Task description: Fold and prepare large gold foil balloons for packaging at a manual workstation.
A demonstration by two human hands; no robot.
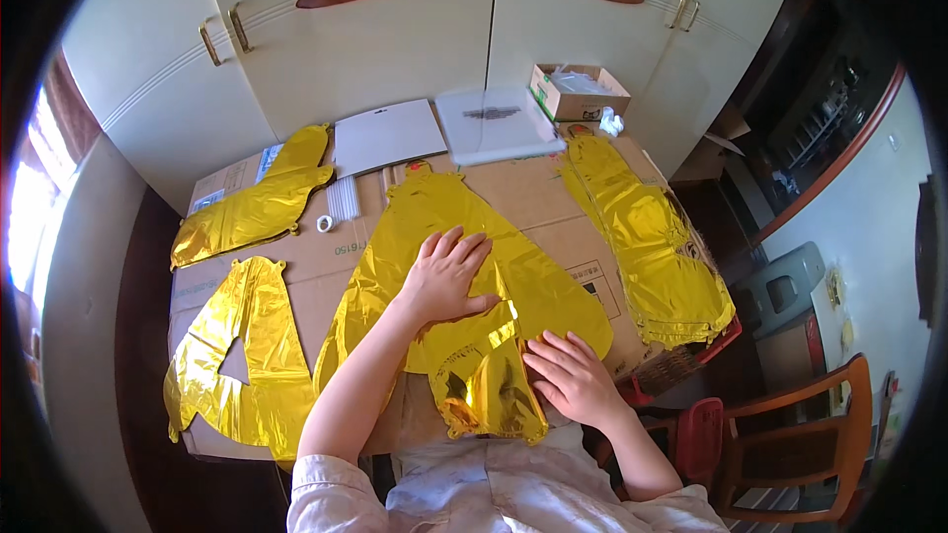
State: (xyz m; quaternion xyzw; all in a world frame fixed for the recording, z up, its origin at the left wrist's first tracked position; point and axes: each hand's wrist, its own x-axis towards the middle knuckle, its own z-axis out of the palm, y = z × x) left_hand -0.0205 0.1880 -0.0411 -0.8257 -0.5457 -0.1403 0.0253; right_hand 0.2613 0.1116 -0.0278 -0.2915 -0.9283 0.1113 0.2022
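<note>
From the head view, a big gold foil sheet (538, 281) lies in the middle of the tabletop (543, 207), which has brown cardboard on it. Near the person, a smaller shiny foil flap (494, 390) sits over its low edge; I cannot tell if the two are joined.

The left hand (443, 276) is open, palm down, and rests on the big sheet with its fingers a bit apart. The right hand (573, 375) is open too, with its fingertips by the right side of the flap. Neither one looks to be gripping anything.

More gold foil lies around: a piece with a hole (267, 375) on the left, a pile (657, 257) on the right.

To smooth the foil well, I think the left hand should press softly so the sheet can't slide, while the right one strokes outward from the middle. Go slowly, since thin foil may crease or tear.
</note>
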